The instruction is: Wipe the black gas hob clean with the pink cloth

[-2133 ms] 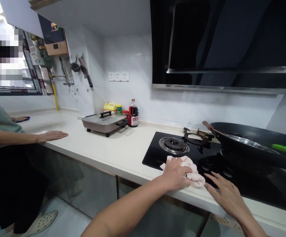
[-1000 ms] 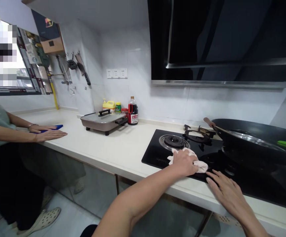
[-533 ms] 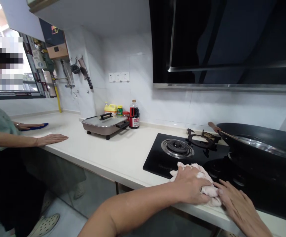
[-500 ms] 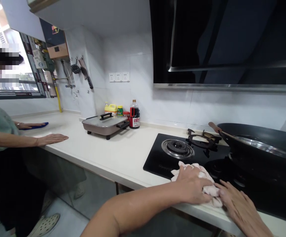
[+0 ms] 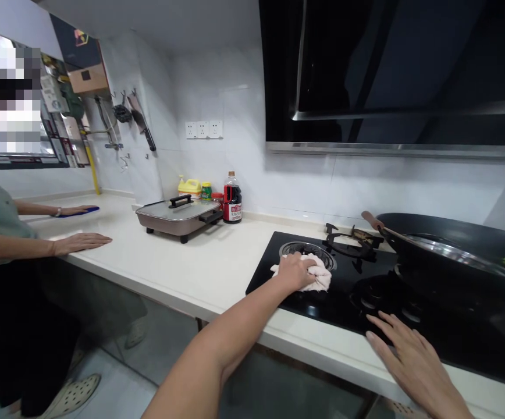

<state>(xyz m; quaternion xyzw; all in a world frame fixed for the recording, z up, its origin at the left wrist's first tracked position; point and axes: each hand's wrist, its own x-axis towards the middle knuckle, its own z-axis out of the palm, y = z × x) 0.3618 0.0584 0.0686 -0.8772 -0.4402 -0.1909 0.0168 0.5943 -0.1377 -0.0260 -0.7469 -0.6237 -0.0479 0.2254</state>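
Observation:
A crumpled pale cloth (image 5: pixel 319 278) lies on the black glass of the gas stove (image 5: pixel 322 304), over the near edge of the left burner (image 5: pixel 288 249). My left hand (image 5: pixel 295 271) grips it from above and presses it against the stove. At the front edge, my right hand (image 5: pixel 409 355) holds nothing. Its fingers are spread and reach over the stove's rim near the control knobs. Behind the left burner sits a loose pan support (image 5: pixel 351 247). A large black wok (image 5: pixel 444 265) with a wooden handle and a metal lid or pan inside rests on the right side.
On the white counter (image 5: pixel 182 273) stands an electric griddle (image 5: pixel 178 218) with a glass lid. Behind it are a soy sauce bottle (image 5: pixel 233 201) and a yellow jug (image 5: pixel 190 188). At the left a person wipes with a blue cloth (image 5: pixel 80 212). A range hood (image 5: pixel 387 148) hangs above.
My left hand has moved the cloth away from the stove's front edge, back and left to the burner. My right hand has come off the cloth. The other person's blue cloth has shifted right.

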